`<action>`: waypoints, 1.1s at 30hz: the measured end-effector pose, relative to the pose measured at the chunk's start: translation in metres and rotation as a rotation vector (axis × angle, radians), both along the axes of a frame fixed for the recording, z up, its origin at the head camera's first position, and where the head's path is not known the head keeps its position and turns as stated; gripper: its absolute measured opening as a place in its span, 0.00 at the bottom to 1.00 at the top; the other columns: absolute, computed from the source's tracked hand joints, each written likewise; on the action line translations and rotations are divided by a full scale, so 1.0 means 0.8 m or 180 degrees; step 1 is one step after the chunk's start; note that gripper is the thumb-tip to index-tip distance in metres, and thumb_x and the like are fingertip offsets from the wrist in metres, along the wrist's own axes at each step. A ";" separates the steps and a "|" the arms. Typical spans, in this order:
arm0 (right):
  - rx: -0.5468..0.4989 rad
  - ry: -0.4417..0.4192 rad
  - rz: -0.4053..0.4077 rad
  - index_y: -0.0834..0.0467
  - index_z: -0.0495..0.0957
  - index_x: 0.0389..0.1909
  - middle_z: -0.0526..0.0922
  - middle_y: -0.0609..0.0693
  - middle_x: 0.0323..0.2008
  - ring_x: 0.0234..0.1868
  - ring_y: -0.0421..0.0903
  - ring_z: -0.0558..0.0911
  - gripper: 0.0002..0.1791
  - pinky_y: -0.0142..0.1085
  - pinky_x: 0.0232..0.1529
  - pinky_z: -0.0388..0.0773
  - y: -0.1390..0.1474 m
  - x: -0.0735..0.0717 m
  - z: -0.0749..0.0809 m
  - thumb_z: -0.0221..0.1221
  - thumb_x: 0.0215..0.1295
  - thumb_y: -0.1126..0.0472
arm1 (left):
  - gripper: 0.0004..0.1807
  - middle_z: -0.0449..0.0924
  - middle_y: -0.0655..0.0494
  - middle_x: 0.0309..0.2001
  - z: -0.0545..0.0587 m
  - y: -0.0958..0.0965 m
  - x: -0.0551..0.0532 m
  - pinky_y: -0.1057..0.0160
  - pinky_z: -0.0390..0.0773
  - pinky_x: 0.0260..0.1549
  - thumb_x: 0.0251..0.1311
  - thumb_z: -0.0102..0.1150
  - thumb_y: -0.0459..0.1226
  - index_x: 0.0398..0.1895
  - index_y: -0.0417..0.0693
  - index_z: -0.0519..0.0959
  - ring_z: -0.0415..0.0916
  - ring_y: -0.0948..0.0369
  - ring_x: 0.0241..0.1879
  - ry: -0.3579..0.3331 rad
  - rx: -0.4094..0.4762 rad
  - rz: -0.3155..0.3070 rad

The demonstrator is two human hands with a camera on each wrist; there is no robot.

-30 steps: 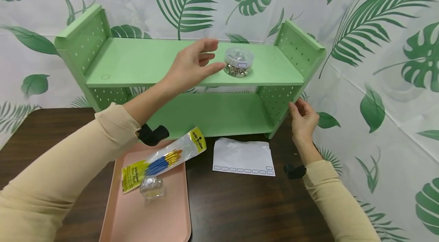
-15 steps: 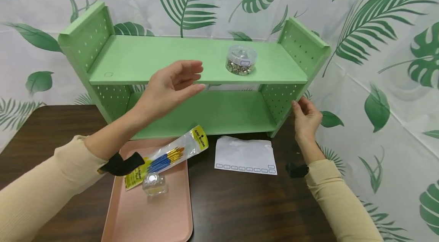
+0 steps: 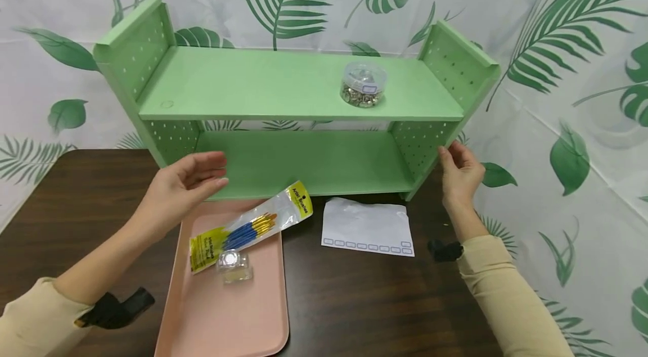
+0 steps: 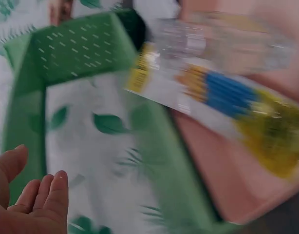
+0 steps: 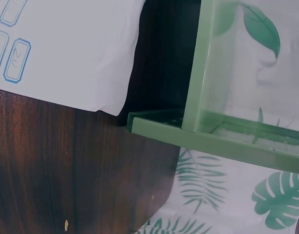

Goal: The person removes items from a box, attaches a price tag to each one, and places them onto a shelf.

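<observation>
My left hand point(image 3: 177, 191) hangs in the air before the left part of the green shelf unit point(image 3: 253, 81), fingers loosely bent and holding nothing. Under and beside it lies a clear packet of artist brushes point(image 3: 253, 229), blue-handled, on the pink tray point(image 3: 228, 326). A small clear glass bottle point(image 3: 237, 274) rests against the packet. My right hand point(image 3: 463, 176) grips the front edge of the unit's right side panel, thumb on the edge and fingers outside. On the top board, right of centre, stands a round clear tub point(image 3: 362, 93) of small shiny metal pieces.
A white paper sheet point(image 3: 367, 225) with a row of small printed label boxes lies before the unit on the dark wooden table point(image 3: 349, 306). Leaf-patterned cloth point(image 3: 531, 121) covers the walls behind and to the right. The lower board point(image 3: 298, 163) sits under the top one.
My left hand has drawn away from the tub, moving left and down toward the tray. The right hand keeps its place at the side panel. The view has shifted slightly.
</observation>
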State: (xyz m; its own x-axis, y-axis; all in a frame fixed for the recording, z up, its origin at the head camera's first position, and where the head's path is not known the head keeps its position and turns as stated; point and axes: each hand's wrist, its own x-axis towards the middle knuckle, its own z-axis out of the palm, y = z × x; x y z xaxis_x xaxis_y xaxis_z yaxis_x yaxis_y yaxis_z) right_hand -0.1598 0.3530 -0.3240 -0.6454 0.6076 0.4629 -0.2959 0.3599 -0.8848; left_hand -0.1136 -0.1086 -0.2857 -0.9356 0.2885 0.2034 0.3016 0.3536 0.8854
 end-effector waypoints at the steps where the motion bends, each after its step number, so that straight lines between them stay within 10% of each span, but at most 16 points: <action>1: 0.0008 0.0000 -0.0013 0.68 0.81 0.45 0.80 0.32 0.28 0.31 0.32 0.77 0.14 0.22 0.32 0.72 0.002 -0.001 -0.002 0.63 0.59 0.65 | 0.26 0.75 0.50 0.53 -0.010 -0.009 0.001 0.78 0.75 0.42 0.63 0.57 0.39 0.63 0.40 0.67 0.73 0.79 0.46 -0.0049 -0.0011 0.0048; 6: -0.0060 0.0007 0.0008 0.70 0.80 0.44 0.80 0.33 0.28 0.31 0.32 0.77 0.14 0.22 0.33 0.72 -0.007 0.006 0.008 0.62 0.59 0.67 | 0.27 0.76 0.57 0.50 -0.055 -0.045 0.003 0.78 0.76 0.39 0.63 0.57 0.38 0.63 0.36 0.66 0.73 0.82 0.45 -0.0206 -0.0101 0.0234; 11: -0.0135 0.0015 0.0011 0.69 0.81 0.44 0.81 0.34 0.28 0.32 0.32 0.77 0.14 0.22 0.33 0.72 -0.002 0.003 0.003 0.63 0.58 0.67 | 0.28 0.73 0.35 0.54 -0.085 -0.069 0.007 0.79 0.76 0.38 0.63 0.57 0.37 0.63 0.33 0.65 0.70 0.85 0.43 -0.0291 -0.0247 0.0345; 24: -0.0207 0.0061 -0.0025 0.67 0.82 0.44 0.82 0.36 0.29 0.32 0.34 0.78 0.14 0.22 0.32 0.73 0.003 -0.005 -0.003 0.64 0.57 0.66 | 0.31 0.65 0.28 0.60 -0.129 -0.094 0.006 0.81 0.73 0.41 0.62 0.57 0.32 0.65 0.27 0.59 0.64 0.89 0.43 -0.0711 -0.0344 0.0341; 28: -0.0178 0.0050 -0.0024 0.67 0.82 0.44 0.82 0.35 0.28 0.31 0.34 0.78 0.14 0.22 0.32 0.72 0.002 -0.005 -0.003 0.64 0.57 0.66 | 0.31 0.64 0.28 0.61 -0.135 -0.095 0.004 0.83 0.71 0.42 0.61 0.57 0.30 0.64 0.26 0.59 0.74 0.68 0.52 -0.0727 -0.0446 0.0327; 33: -0.0177 0.0029 -0.0004 0.67 0.82 0.44 0.82 0.35 0.29 0.31 0.34 0.77 0.14 0.22 0.31 0.73 0.001 -0.004 -0.002 0.64 0.57 0.65 | 0.32 0.62 0.26 0.61 -0.138 -0.094 0.001 0.84 0.70 0.42 0.60 0.57 0.28 0.64 0.24 0.58 0.63 0.39 0.60 -0.0776 -0.0516 0.0308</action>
State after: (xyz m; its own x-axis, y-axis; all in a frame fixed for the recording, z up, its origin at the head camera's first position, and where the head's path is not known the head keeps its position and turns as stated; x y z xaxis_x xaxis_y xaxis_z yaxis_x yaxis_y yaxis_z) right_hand -0.1629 0.3539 -0.3259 -0.6405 0.6334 0.4342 -0.3036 0.3106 -0.9008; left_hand -0.1129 -0.1837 -0.3958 -0.9759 0.2060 -0.0719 0.0451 0.5129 0.8573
